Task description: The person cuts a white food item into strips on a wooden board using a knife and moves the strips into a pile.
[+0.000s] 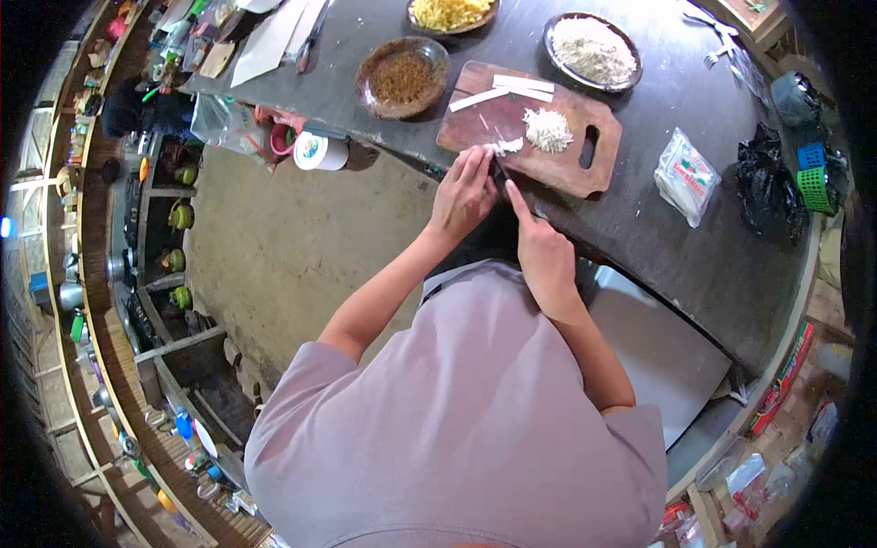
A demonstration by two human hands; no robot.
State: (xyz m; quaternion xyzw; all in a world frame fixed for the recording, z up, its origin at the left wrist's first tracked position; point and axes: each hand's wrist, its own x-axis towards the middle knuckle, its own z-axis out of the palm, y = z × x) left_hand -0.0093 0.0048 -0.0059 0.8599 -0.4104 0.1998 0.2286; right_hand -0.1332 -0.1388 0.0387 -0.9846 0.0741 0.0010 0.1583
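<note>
A wooden cutting board [575, 169] with a handle slot lies along the near edge of the dark table. My left hand [464, 199], fingers bent and close together, holds white food strips [504, 146] down at the board's near edge. My right hand [546, 260] is closed on a knife [500, 173], index finger stretched along it; the handle is mostly hidden. The blade stands right beside my left fingertips. On the board lie a heap of finely cut white pieces [548, 131] and several longer white sticks [523, 89].
Behind the board are a bowl of brown crumbly food [402, 78], a bowl of white flour-like powder [594, 53] and a bowl of yellow pieces [452, 13]. To the right lie a white packet [685, 178] and a black plastic bag [769, 183]. A white bucket [320, 152] stands left below.
</note>
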